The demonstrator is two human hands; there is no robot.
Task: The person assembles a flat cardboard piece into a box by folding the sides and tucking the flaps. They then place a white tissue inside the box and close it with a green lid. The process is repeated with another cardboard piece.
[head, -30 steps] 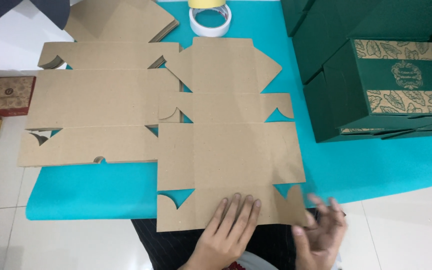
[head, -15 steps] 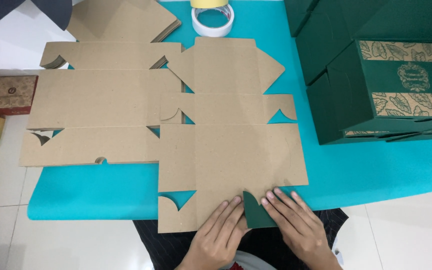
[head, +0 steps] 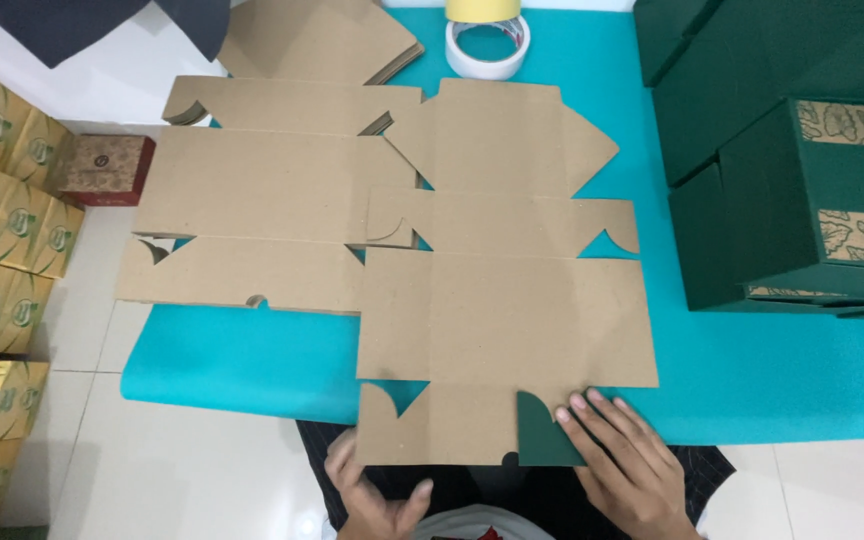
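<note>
Flat brown box blank (head: 507, 320) lay on teal mat (head: 752, 370) | right hand (head: 624, 470) spread, pressing folded green corner flap (head: 542, 435) | left hand (head: 377, 500) loosely open under near edge | risk: flap could spring back once pressure eased.

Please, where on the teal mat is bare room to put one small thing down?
Two bare patches on the teal foam mat: one below the left flat brown cardboard blank, around; one right of the nearer unfolded cardboard blank, below the dark green boxes. The far edge is crowded by the white tape roll.
</note>
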